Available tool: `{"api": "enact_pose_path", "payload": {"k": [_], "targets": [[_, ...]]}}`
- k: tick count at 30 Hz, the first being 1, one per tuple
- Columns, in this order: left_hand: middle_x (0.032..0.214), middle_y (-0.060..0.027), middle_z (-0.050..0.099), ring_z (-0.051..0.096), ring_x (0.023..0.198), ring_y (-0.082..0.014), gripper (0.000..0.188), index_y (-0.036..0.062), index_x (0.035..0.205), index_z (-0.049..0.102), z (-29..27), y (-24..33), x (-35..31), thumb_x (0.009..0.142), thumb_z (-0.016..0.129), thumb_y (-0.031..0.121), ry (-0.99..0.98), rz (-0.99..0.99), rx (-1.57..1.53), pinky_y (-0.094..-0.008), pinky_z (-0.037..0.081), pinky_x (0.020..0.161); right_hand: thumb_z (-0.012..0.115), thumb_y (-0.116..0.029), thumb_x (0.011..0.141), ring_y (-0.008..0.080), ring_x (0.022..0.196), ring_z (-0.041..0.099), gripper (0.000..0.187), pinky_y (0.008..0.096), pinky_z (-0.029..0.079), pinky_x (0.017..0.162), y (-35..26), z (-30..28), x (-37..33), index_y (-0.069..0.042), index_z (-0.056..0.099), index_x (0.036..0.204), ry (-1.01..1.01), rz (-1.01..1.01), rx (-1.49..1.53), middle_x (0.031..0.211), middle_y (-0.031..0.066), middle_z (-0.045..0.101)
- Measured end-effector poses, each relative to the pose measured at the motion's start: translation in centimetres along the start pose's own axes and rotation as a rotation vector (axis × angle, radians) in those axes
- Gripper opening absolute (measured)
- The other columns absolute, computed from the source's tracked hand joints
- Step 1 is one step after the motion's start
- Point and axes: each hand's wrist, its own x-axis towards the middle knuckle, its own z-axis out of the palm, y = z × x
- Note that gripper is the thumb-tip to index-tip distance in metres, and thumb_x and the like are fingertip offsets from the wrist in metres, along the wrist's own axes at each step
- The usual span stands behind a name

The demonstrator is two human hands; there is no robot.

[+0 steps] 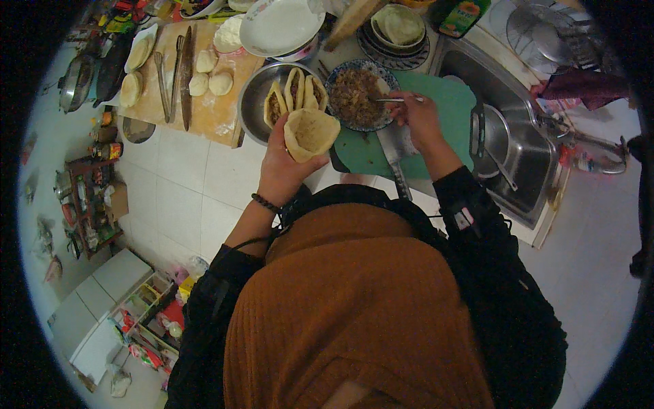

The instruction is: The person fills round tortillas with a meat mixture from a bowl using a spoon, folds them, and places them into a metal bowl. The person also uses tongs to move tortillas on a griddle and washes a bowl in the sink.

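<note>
My left hand (283,167) grips an opened flatbread pocket (312,133), its mouth turned up, over the near rim of a steel bowl (253,112). Inside that bowl stand several filled flatbreads (294,88) with brown filling showing at their slits. My right hand (419,119) is closed round the handle of a metal spoon (392,100). The spoon's head is at the brown minced filling (355,92) in a blue-patterned bowl (332,109) and cannot be made out clearly. Below my right hand, a cleaver (396,153) lies on a green cutting board (443,102).
To the left, a floured wooden board (231,88) carries dough pieces (204,61), a rolling pin (186,78) and tongs (162,85). A white plate (281,26) sits behind the steel bowl. Stacked bowls (398,27) are at the back. The steel sink (528,170) lies right.
</note>
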Motion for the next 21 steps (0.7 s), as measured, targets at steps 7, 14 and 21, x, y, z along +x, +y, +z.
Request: {"api": "enact_pose_path", "payload": {"k": [7,14,21], "targets": [[0.137,-0.0263,0.048,0.054,0.124,-0.0424,0.111,-0.0014,0.15,0.03,0.1,2.8,1.0,0.064,0.094,0.028,0.114,0.19,0.595,-0.0453,0.048,0.104,0.046,-0.02,0.106,0.0133,0.071,0.062,0.034,0.0261,0.045,0.062,-0.9,-1.2,-0.6,0.005,0.068,0.115,0.027,-0.033,0.079,0.09,0.0123,0.071],[0.13,-0.0296,0.05,0.053,0.118,-0.0457,0.108,-0.0043,0.148,0.03,1.5,4.9,3.1,0.065,0.091,0.028,0.061,0.154,0.71,-0.0475,0.048,0.102,0.047,-0.021,0.106,0.013,0.071,0.062,0.034,0.0263,0.045,0.061,-5.0,-1.5,-3.1,0.005,0.068,0.112,0.057,-0.125,0.034,0.088,0.0111,0.07],[0.13,-0.0282,0.05,0.053,0.12,-0.0435,0.109,-0.0054,0.148,0.03,4.1,4.5,4.5,0.065,0.092,0.028,0.074,0.267,0.602,-0.0464,0.046,0.105,0.048,-0.025,0.107,0.0106,0.072,0.062,0.035,0.0254,0.047,0.062,-9.3,-0.2,-7.1,0.003,0.068,0.113,-0.046,-0.169,-0.082,0.086,0.009,0.069]]}}
